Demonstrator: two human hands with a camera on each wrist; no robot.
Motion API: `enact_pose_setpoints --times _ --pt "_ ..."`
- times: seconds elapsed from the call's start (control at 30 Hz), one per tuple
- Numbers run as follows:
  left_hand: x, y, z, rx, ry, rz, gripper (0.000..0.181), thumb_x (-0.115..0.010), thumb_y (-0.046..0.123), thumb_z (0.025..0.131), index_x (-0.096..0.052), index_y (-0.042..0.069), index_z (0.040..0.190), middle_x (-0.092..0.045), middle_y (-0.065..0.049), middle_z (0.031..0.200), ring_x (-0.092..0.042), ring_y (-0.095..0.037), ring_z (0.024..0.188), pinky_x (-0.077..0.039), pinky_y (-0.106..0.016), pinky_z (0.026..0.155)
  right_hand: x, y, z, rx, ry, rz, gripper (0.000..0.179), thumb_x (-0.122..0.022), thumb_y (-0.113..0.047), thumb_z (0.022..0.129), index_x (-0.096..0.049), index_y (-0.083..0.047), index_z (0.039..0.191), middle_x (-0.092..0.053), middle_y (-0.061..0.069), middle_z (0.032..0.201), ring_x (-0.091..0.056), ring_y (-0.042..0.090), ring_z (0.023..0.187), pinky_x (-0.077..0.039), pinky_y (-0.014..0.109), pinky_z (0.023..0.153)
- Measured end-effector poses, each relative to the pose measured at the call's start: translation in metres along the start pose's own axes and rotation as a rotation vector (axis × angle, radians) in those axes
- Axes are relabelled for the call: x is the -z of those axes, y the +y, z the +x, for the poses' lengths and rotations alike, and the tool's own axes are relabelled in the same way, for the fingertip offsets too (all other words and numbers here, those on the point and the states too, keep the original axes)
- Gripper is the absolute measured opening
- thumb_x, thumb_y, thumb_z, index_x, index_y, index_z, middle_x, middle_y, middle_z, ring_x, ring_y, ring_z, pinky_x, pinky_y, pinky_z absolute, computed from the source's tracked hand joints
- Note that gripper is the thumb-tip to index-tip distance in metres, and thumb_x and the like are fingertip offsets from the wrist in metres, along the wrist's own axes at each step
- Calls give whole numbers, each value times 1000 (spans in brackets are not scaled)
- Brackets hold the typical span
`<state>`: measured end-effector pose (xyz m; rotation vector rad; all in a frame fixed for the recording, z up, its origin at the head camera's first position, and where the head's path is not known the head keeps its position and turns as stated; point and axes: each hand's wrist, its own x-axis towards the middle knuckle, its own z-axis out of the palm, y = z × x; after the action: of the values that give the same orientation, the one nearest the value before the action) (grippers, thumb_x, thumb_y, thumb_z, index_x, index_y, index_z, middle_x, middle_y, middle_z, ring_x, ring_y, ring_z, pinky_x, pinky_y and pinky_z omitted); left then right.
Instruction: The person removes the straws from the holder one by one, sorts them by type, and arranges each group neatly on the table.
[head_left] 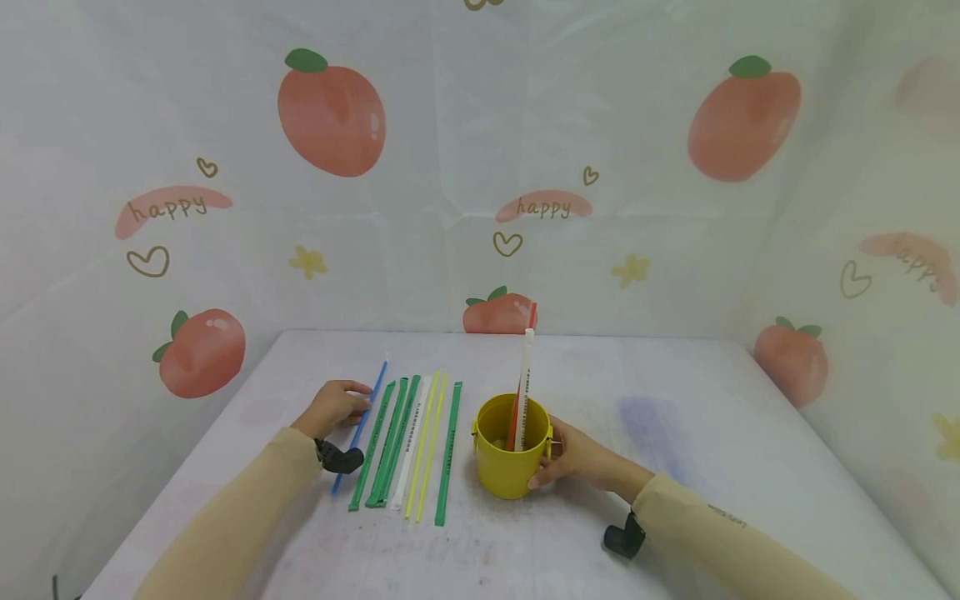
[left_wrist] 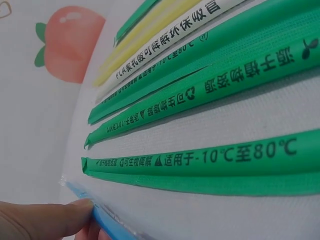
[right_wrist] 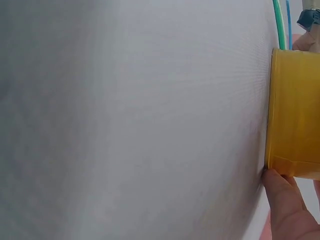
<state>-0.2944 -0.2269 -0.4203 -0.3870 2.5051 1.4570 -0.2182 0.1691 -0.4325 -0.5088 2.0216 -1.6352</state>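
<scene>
A blue straw (head_left: 379,383) in a clear wrapper lies at the left end of a row of straws, and my left hand (head_left: 337,406) pinches it near its far end. The left wrist view shows thumb and fingertips on the blue straw (left_wrist: 107,222). My right hand (head_left: 573,457) holds a small yellow bucket (head_left: 506,475) by its right side, thumb low at the front. Other right fingers are partly hidden behind the bucket. Inside the bucket stand a white-wrapped straw (head_left: 524,392) and a red straw (head_left: 513,425), leaning upright above the rim.
Between hand and bucket lie several green-wrapped straws (head_left: 450,450), a white-wrapped straw (head_left: 411,446) and two yellow straws (head_left: 430,450), roughly parallel. They rest on a white-covered table (head_left: 600,367). A fruit-printed white curtain (head_left: 450,125) rises behind the table.
</scene>
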Motion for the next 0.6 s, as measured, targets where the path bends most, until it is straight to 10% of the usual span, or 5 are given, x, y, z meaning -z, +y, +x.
enact_pose_setpoints --times 0.6 --pt "-1 -2 6 -2 -8 54 33 -61 -1 85 -57 -2 118 -59 -14 94 -56 -15 71 -51 -22 58 0 0 1 -24 10 -7 100 -84 -9 64 -25 -17 145 -41 3 139 -43 24 123 -35 42 104"
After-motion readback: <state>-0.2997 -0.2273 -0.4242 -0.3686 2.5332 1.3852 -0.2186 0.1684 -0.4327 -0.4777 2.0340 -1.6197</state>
